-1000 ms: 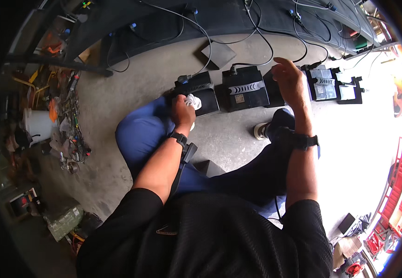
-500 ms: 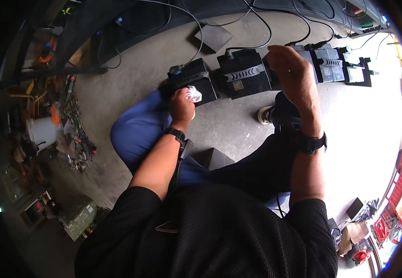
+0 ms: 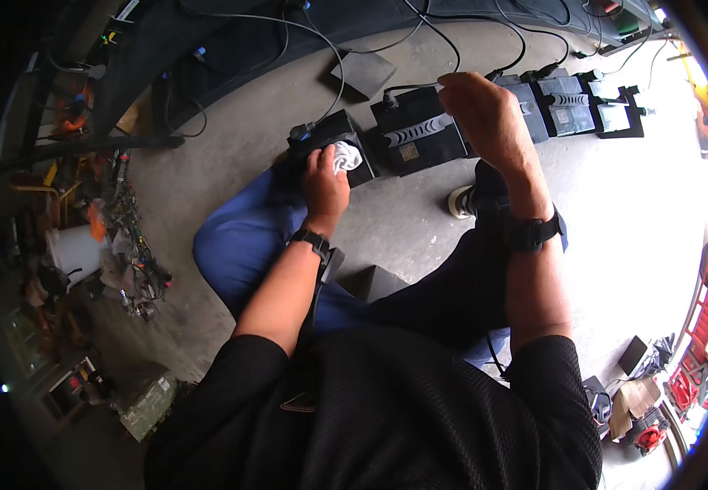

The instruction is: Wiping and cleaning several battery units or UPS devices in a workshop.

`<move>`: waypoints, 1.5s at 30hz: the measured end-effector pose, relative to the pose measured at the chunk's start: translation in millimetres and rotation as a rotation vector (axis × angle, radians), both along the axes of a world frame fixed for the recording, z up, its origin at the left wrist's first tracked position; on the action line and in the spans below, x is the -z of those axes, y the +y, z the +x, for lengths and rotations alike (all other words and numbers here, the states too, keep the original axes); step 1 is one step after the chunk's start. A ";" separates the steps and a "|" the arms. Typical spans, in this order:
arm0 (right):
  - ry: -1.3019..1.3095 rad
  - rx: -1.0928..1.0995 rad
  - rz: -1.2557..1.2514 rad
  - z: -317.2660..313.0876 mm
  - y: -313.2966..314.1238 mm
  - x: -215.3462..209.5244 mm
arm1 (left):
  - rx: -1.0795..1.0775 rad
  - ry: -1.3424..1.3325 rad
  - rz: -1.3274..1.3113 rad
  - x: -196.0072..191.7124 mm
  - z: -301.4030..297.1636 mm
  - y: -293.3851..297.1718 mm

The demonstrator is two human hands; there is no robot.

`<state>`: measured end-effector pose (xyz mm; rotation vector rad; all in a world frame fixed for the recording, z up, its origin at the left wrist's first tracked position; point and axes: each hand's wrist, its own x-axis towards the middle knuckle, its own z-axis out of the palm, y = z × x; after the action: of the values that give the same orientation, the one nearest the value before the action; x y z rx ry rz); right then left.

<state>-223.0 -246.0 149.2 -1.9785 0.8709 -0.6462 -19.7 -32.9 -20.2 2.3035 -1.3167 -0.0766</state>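
My left hand (image 3: 325, 181) is closed on a bunched white cloth (image 3: 346, 156) and presses it against the top of a black box (image 3: 333, 124) at the left end of a row. A cable with a blue-tipped plug (image 3: 299, 132) meets that box's far left corner. My right hand (image 3: 488, 118) is raised over the row, bent at the wrist, its fingers turned leftward and mostly hidden behind the back of the hand. Beside it is a second black box (image 3: 439, 147) with a grey slotted handle (image 3: 416, 131). Further similar boxes (image 3: 568, 106) continue to the right, partly covered by my hand.
Black cables (image 3: 452, 41) run from the boxes to a dark structure (image 3: 239, 45) along the far side. A flat dark plate (image 3: 363, 75) lies on the concrete floor. Tools and a white bucket (image 3: 76, 249) crowd the left; red racks (image 3: 706, 327) stand at the right.
My left hand has moved slightly right with the cloth, which now shows more fully on the box. My right hand has shifted a little left and up in the view, which itself has moved slightly.
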 end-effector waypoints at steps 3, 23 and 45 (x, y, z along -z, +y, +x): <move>0.013 0.012 -0.020 -1.6 -3.2 2.6 | 0.112 -0.127 0.045 -26.7 -19.0 8.4; -0.087 -0.033 0.011 -8.1 2.7 -2.7 | 0.216 -0.039 0.404 -6.7 1.9 -11.3; 0.021 -0.050 -0.030 4.5 6.5 16.2 | 0.156 -0.107 0.328 -9.7 -26.3 33.2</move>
<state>-218.4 -239.5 133.0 -2.0307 0.8255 -0.6144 -46.0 0.3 -10.5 2.4968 -1.6421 -0.2401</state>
